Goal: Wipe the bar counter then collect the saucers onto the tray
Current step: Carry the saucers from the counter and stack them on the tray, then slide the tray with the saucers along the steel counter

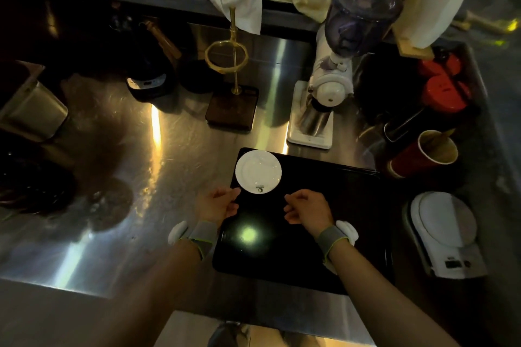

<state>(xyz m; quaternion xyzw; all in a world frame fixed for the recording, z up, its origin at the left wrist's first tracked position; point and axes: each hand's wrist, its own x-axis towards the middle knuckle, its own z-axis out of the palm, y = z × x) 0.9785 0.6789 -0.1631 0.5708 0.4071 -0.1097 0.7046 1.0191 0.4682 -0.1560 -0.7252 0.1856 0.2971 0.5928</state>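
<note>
Your left hand [217, 204] hovers at the left edge of the black rectangular tray [352, 205], fingers relaxed and empty, tips just beside the round white ceramic saucer [258, 170]. The saucer lies flat in the far-left corner, probably to leave room for more. Your right hand [307, 210] hovers over the tray, loosely curled and empty.

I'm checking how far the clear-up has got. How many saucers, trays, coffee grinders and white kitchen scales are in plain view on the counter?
Saucers: 1
Trays: 1
Coffee grinders: 1
White scales: 1
Total: 4
</note>
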